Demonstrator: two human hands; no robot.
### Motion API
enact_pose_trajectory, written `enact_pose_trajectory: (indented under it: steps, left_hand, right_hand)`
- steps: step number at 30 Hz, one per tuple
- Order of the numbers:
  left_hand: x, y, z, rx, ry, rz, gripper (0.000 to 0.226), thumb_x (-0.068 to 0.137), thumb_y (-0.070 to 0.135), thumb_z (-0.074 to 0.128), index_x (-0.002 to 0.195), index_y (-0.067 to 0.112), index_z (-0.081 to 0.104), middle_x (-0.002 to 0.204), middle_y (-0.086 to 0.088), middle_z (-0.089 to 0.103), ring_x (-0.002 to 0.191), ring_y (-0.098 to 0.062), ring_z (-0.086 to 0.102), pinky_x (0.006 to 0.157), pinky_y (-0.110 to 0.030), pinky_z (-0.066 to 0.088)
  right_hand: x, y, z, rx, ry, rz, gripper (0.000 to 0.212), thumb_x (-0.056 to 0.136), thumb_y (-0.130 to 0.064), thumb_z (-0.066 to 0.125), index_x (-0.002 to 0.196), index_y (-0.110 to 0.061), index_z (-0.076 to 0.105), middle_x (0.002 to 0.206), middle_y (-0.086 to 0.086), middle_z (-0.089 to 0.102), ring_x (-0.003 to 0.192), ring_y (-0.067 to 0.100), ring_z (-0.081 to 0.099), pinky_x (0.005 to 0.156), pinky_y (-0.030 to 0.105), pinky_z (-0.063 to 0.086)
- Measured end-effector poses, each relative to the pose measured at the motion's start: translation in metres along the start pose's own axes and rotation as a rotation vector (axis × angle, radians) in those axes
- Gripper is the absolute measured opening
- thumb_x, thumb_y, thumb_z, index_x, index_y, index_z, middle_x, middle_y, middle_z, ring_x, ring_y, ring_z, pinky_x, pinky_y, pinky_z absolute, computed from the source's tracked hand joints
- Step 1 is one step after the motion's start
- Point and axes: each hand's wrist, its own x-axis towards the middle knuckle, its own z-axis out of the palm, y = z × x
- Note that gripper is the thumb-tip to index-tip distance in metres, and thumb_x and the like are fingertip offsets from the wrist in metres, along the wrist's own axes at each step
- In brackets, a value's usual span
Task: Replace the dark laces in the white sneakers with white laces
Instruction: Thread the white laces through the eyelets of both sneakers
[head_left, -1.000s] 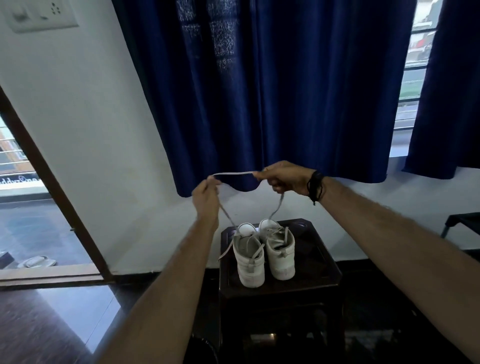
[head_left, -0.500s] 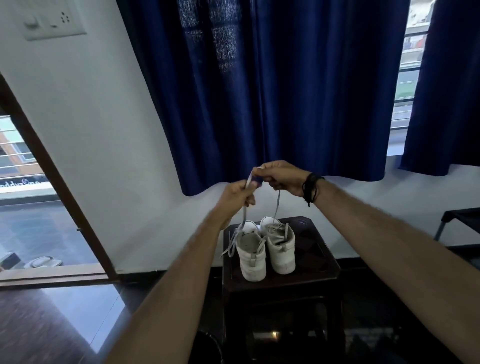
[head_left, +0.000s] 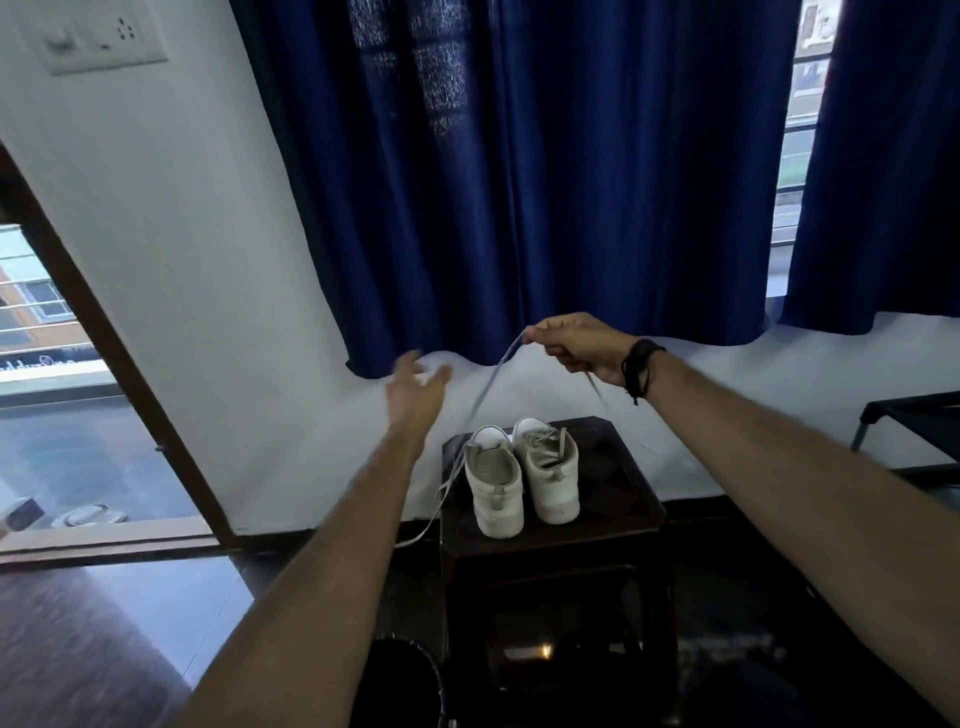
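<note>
Two white sneakers stand side by side, heels toward me, on a dark wooden stool (head_left: 631, 493): the left sneaker (head_left: 493, 486) and the right sneaker (head_left: 551, 475). My right hand (head_left: 576, 345) is raised above them and pinches a pale lace (head_left: 485, 389). From that hand one strand slopes down to the left sneaker and trails off the stool's left edge, and a second strand hangs below the fist. My left hand (head_left: 418, 392) hovers left of the lace with fingers spread, blurred, holding nothing.
Dark blue curtains (head_left: 545, 182) hang behind the stool against a white wall. An open doorway (head_left: 78, 415) with a wooden frame lies to the left. A dark round bin (head_left: 400, 686) sits on the floor below my left arm. A black frame (head_left: 914, 421) stands at right.
My left hand has let go of the lace and swung out to the left with fingers spread. The right hand still holds the lace up, its strand now sloping down to the left sneaker.
</note>
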Motion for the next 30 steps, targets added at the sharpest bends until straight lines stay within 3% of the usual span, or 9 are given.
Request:
enact_pose_trajectory:
  steps: [1, 3, 6, 9, 13, 19, 24, 27, 30]
  left_hand:
    - [-0.006, 0.012, 0.008, -0.132, -0.163, 0.048, 0.056, 0.096, 0.039, 0.060, 0.145, 0.019, 0.042, 0.128, 0.004, 0.057, 0.120, -0.015, 0.051, 0.101, -0.031, 0.040]
    - [-0.014, 0.035, 0.019, -0.179, -0.399, 0.094, 0.048, 0.099, 0.043, 0.054, 0.141, 0.021, 0.047, 0.117, 0.007, 0.062, 0.109, -0.009, 0.057, 0.093, -0.028, 0.042]
    - [-0.015, 0.046, 0.023, -0.167, -0.508, 0.135, 0.024, 0.101, 0.036, 0.052, 0.102, 0.018, 0.069, 0.071, 0.005, 0.056, 0.068, -0.009, 0.052, 0.071, -0.025, 0.043]
    - [-0.007, 0.039, 0.011, -0.178, -0.287, 0.127, 0.026, 0.098, 0.020, 0.054, 0.081, 0.014, 0.073, 0.062, 0.006, 0.045, 0.060, -0.009, 0.040, 0.065, -0.025, 0.042]
    - [0.011, 0.019, -0.006, -0.194, -0.013, 0.013, 0.027, 0.093, 0.023, 0.057, 0.069, 0.021, 0.068, 0.067, 0.006, 0.052, 0.070, -0.012, 0.048, 0.071, -0.031, 0.043]
    - [0.033, 0.008, -0.001, -0.129, 0.130, 0.006, 0.033, 0.099, 0.029, 0.048, 0.078, 0.016, 0.070, 0.087, -0.004, 0.064, 0.071, -0.017, 0.051, 0.064, -0.027, 0.041]
    - [0.066, 0.023, 0.024, 0.009, 0.138, 0.055, 0.035, 0.101, 0.030, 0.044, 0.085, 0.013, 0.070, 0.074, -0.001, 0.060, 0.057, -0.012, 0.048, 0.054, -0.027, 0.038]
    - [0.097, 0.035, 0.042, 0.074, 0.134, 0.088, 0.032, 0.099, 0.028, 0.043, 0.087, 0.015, 0.070, 0.081, -0.006, 0.067, 0.062, -0.017, 0.055, 0.059, -0.030, 0.047]
    - [0.132, 0.027, 0.069, 0.170, 0.102, 0.069, 0.031, 0.096, 0.030, 0.045, 0.090, 0.017, 0.073, 0.094, -0.008, 0.071, 0.083, -0.029, 0.065, 0.079, -0.040, 0.056]
  right_hand:
    - [0.001, -0.005, 0.007, -0.021, -0.011, -0.012, 0.023, 0.096, -0.034, 0.059, 0.094, -0.015, 0.071, 0.056, -0.010, 0.039, 0.051, 0.007, 0.027, 0.048, 0.020, 0.020]
    - [0.002, -0.014, 0.020, -0.051, -0.035, -0.031, 0.026, 0.097, -0.035, 0.058, 0.097, -0.012, 0.069, 0.055, -0.010, 0.041, 0.051, 0.006, 0.029, 0.049, 0.020, 0.022]
    - [-0.001, -0.018, 0.024, -0.087, -0.023, -0.045, 0.031, 0.096, -0.036, 0.058, 0.103, -0.007, 0.069, 0.059, -0.008, 0.042, 0.053, 0.006, 0.031, 0.050, 0.020, 0.025]
    - [-0.008, -0.006, 0.009, -0.209, -0.013, -0.003, 0.030, 0.093, -0.039, 0.062, 0.098, -0.012, 0.073, 0.064, -0.007, 0.044, 0.056, 0.007, 0.033, 0.053, 0.020, 0.029]
    - [-0.021, 0.023, -0.015, -0.410, -0.082, 0.096, 0.030, 0.094, -0.037, 0.061, 0.097, -0.009, 0.074, 0.063, -0.005, 0.047, 0.057, 0.009, 0.034, 0.052, 0.021, 0.028]
    - [-0.019, 0.054, -0.031, -0.502, -0.083, 0.259, 0.042, 0.101, -0.043, 0.044, 0.091, -0.011, 0.069, 0.067, -0.001, 0.052, 0.054, 0.010, 0.038, 0.051, 0.019, 0.032]
    - [0.000, 0.063, -0.033, -0.590, -0.061, 0.288, 0.056, 0.102, -0.049, 0.036, 0.073, -0.015, 0.069, 0.076, -0.002, 0.056, 0.070, 0.012, 0.050, 0.067, 0.022, 0.039]
    - [0.012, 0.069, -0.029, -0.482, -0.148, 0.306, 0.061, 0.100, -0.056, 0.032, 0.085, -0.015, 0.075, 0.051, -0.007, 0.052, 0.053, 0.007, 0.043, 0.057, 0.018, 0.034]
    - [0.038, 0.090, -0.021, 0.016, -0.094, 0.287, 0.046, 0.099, -0.045, 0.048, 0.093, -0.007, 0.073, 0.056, 0.001, 0.049, 0.048, 0.011, 0.041, 0.048, 0.020, 0.036]
